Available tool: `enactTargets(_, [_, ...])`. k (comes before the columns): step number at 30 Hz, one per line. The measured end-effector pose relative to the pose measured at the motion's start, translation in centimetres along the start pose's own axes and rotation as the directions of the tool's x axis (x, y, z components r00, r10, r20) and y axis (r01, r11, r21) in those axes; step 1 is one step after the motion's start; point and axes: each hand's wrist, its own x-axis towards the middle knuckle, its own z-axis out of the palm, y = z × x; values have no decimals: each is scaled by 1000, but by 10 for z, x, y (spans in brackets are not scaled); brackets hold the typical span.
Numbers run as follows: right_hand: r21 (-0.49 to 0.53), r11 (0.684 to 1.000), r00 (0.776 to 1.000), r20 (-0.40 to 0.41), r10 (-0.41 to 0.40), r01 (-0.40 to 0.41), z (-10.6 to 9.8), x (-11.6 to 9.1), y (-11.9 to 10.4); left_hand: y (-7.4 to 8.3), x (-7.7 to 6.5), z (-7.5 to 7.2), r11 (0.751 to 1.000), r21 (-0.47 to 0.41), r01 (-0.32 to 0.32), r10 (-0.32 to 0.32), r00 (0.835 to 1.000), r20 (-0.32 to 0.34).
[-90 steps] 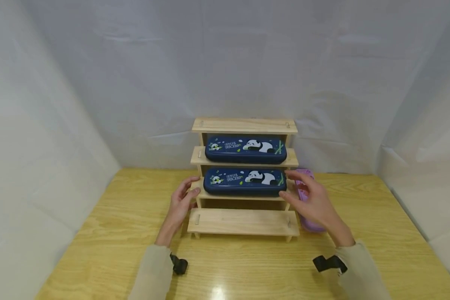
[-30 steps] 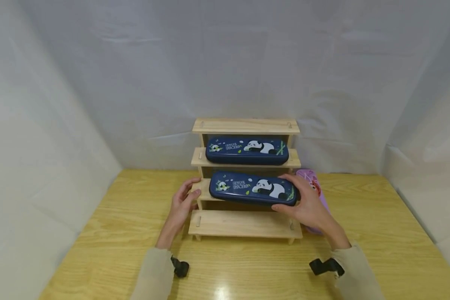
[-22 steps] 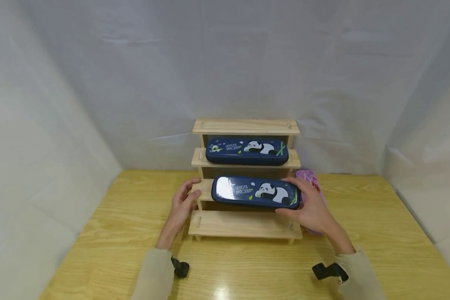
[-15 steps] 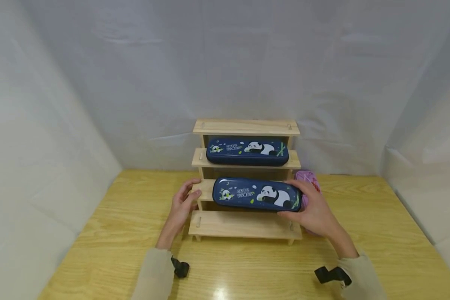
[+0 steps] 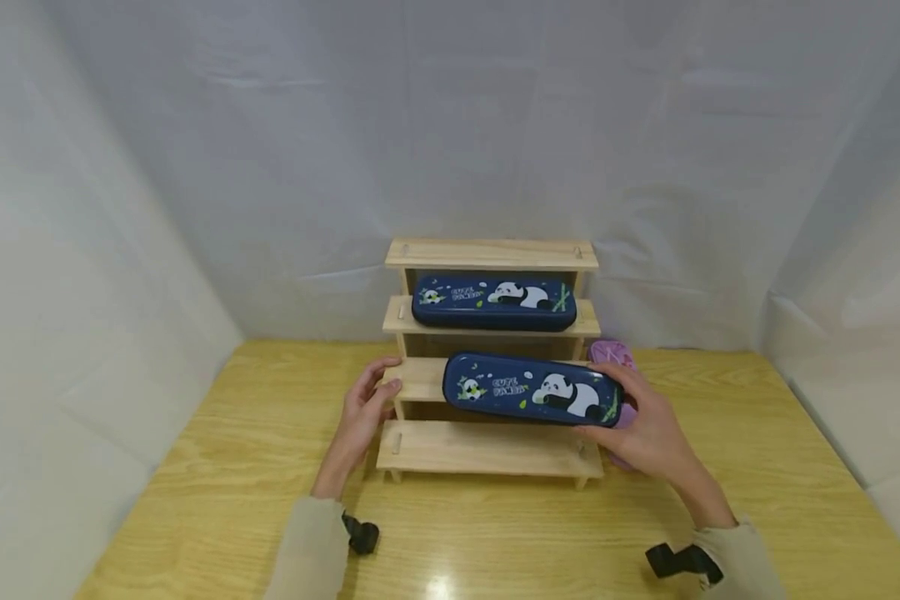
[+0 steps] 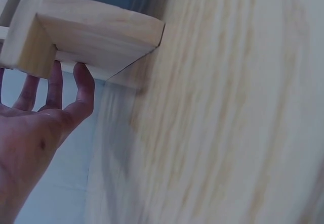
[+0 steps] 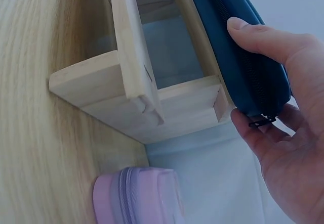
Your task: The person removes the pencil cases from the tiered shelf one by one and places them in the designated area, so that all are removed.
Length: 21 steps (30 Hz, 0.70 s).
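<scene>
Left hand (image 5: 363, 396): gripped the left end of the wooden shelf (image 5: 487, 447), at the second board from the bottom.
Right hand (image 5: 648, 429): pinched the right end of the held pencil case (image 5: 506, 392), just off the shelf's right end, thumb along the case's near side.
Table (image 5: 195, 467): spread beneath the shelf and out past both its ends.
Wooden shelf: had four boards running left to right, stepped upward away from the person.
Held pencil case: long axis nearly followed the shelf's second board, right end slanted slightly toward the person and past the shelf's right end; whether it touched wood could not be told. It lay between the hands, left of the right hand, the nearer one; bare board separated it from the left hand.
Upper pencil case (image 5: 495, 302): rested lengthwise on the shelf's third board.
Pink pencil case (image 5: 610, 353): lay just beside the shelf's right side, partly hidden.
Zip pull (image 7: 262, 121): hung at the held pencil case's right end.
</scene>
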Motion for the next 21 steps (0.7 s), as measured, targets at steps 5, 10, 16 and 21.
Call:
enactTargets(5, [35, 999, 999, 10, 34, -35, -4, -6, 6, 1, -1, 0, 1000, 19, 0, 0, 1000, 0])
enactTargets(10, [41, 998, 999, -23, 47, -46, -10, -15, 12, 3, -2, -1, 1000, 8, 4, -4, 1000, 2])
enactTargets(16, [66, 997, 997, -69, 39, -34, -16, -23, 20, 2, -2, -1, 1000, 4, -6, 6, 1000, -4])
enactTargets(21, [70, 996, 995, -81, 64, -58, -22, -28, 24, 2, -1, -1, 1000, 10, -2, 2, 1000, 0])
